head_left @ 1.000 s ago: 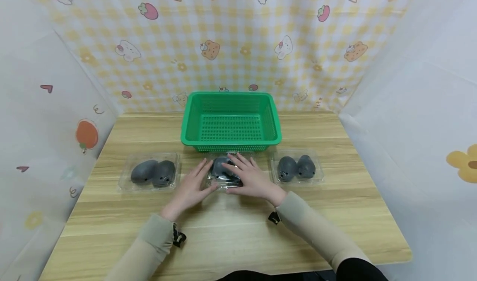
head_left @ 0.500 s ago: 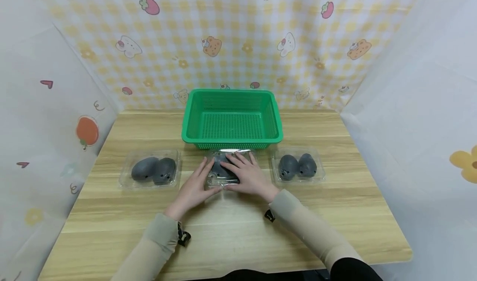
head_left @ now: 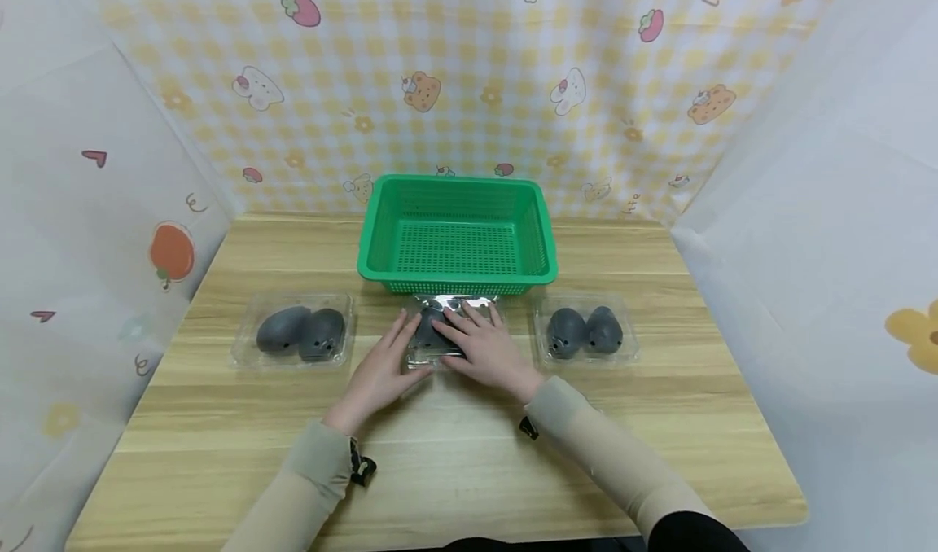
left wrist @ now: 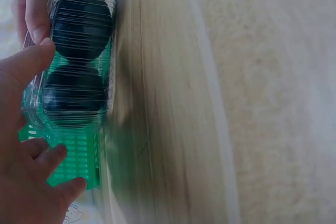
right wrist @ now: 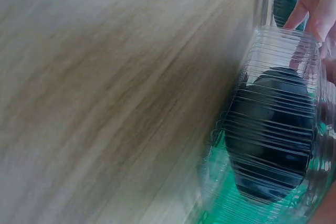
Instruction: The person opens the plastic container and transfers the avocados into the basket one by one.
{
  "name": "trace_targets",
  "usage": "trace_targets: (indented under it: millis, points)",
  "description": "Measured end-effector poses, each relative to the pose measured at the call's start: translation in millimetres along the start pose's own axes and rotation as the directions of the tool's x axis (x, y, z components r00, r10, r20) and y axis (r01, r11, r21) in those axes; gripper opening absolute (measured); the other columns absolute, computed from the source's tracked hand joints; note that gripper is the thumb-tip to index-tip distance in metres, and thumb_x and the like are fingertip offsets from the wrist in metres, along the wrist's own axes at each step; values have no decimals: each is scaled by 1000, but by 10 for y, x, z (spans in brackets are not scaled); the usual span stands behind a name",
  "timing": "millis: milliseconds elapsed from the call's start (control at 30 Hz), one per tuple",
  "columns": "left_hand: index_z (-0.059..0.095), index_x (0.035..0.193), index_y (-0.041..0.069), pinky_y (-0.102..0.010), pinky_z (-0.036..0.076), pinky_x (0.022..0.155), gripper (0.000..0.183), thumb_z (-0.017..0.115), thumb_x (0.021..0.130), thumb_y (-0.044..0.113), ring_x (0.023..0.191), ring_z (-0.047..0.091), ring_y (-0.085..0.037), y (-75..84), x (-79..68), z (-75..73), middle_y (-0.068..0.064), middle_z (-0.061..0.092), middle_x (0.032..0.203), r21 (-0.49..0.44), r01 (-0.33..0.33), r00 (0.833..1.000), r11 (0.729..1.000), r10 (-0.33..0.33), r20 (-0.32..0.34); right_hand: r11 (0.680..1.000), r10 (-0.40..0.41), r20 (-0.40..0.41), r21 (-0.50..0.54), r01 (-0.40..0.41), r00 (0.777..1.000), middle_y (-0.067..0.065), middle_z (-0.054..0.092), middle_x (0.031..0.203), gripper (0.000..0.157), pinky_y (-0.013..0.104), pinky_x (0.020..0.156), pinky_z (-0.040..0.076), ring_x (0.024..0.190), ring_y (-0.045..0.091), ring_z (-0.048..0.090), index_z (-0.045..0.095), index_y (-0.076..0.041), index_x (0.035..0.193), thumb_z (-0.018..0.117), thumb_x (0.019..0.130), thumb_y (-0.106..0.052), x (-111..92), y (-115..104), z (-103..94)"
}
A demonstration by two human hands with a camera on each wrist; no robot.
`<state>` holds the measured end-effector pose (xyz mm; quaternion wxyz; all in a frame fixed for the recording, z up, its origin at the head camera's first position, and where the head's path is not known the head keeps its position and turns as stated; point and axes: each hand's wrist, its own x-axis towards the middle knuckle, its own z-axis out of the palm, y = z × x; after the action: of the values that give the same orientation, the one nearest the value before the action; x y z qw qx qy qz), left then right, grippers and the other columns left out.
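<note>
Both hands are on a clear plastic clamshell box [head_left: 419,360] in the middle of the table, just in front of a green basket [head_left: 458,279]. Rounded dark grey objects [head_left: 431,334] show through its lid, partly covered by the fingers. My left hand [head_left: 379,377] touches the box's left and front edges with spread fingers. On the lid's right part rests my right hand [head_left: 487,352], its fingers fairly straight. In the left wrist view, the left hand [left wrist: 23,156] is beside the ribbed box wall [left wrist: 107,30], with two dark objects visible inside.
A similar clear box [head_left: 245,348] with two grey rounded objects [head_left: 284,330] lies to the left. Another box [head_left: 626,348] with two more grey objects [head_left: 604,330] lies to the right. Behind them, a checked cloth [head_left: 469,104] hangs at the table's far edge.
The right hand has shifted slightly left across the lid, and glare now shows along the box's far edge. The left hand has moved very little, and the side boxes stay put.
</note>
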<state>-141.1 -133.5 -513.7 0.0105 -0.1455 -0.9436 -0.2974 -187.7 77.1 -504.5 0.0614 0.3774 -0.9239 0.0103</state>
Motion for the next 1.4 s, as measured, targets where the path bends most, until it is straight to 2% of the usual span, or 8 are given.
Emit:
trace_targets:
  millis: [167,367,533,800,1167,1400]
  points:
    - [13,142,22,-53,33,89,83,62,78,43,121,31,-37,21,-6,-4,-9,10,146,-27,-9,1000,1000,9,0,1000,-7,12,-14,8,1000,-3,26,141,57,57,97,15,127,30,24,25,-32,139,26,88,-58,0,-22,4]
    - [11,142,22,-53,32,90,85,63,78,41,121,31,-37,28,2,29,-9,9,146,-32,-7,1000,999,6,-17,1000,-5,-9,-12,5,1000,-4,29,139,52,57,97,16,127,30,24,31,-31,137,32,90,-53,2,-19,6]
    - [8,143,22,-52,32,91,86,63,78,38,121,31,-37,24,-4,62,-8,7,146,-37,0,1000,999,-1,-28,1000,-9,-21,1,9,1000,-4,33,137,48,58,97,17,127,30,25,34,-31,135,31,91,-50,4,-21,12]
    - [8,143,21,-52,31,92,78,52,84,47,121,31,-37,22,9,87,-7,8,146,-1,-4,999,1000,4,-47,1000,-17,-53,2,17,998,-5,36,135,45,59,96,18,124,31,30,37,-32,133,28,93,-49,5,-2,1]
    - [7,142,10,-56,16,98,74,51,87,31,127,22,-31,74,29,111,-10,10,145,13,-19,998,1000,19,-64,999,2,-107,45,3,994,-9,41,131,41,58,96,20,123,29,33,44,-33,129,29,93,-47,-13,19,20]
    - [5,142,7,-55,15,98,74,50,88,32,128,18,-32,45,10,103,-11,9,145,-37,26,998,999,-28,-51,997,-31,-125,61,39,992,-6,37,135,47,58,97,16,124,30,31,38,-32,133,33,90,-52,-35,27,25]
